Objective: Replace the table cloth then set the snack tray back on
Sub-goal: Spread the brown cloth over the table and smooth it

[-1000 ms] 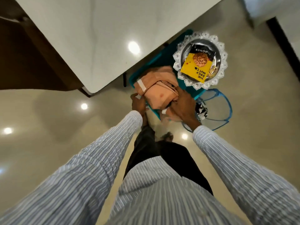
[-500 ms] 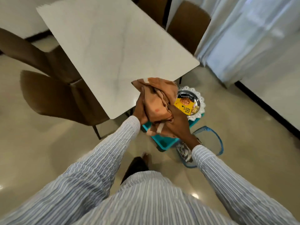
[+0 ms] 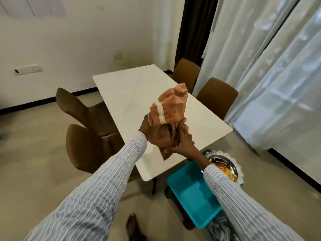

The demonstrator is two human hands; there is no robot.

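- Since half a second ago both hands have risen from beside the teal bin [image 3: 192, 192] to chest height over the near end of the table; the cloth bundle came up with them, and the view has tipped up to take in the room.
- Head view, table cloth [image 3: 169, 115]: orange-peach fabric, still bunched into a crumpled wad, not spread. A pale cream strip runs down its left face. One loose corner hangs below the hands.
- Left hand [image 3: 145, 123]: mostly hidden behind the wad; it grips the fabric from the left side, fingers not visible.
- Right hand [image 3: 183, 142]: fingers curled up into the folds from below and right, thumb pressed on the lower fabric.
- Table [image 3: 132, 94]: white marbled top, directly beyond and under the hands, bare surface showing.
- Snack tray [image 3: 232, 168]: silver dish with a white lace-like rim, below and right of the right hand, sitting at the far end of the teal bin. Yellow packet inside; the right sleeve [image 3: 243, 206] covers part of it.
- Brown chairs [image 3: 86, 146]: two left of the left hand, two more beyond the table on the right, near the pale curtains [image 3: 260, 75].
- Dark patterned item just past the bin's near corner, too cut off to identify.
- One bare foot [image 3: 132, 225] on the floor below the arms.
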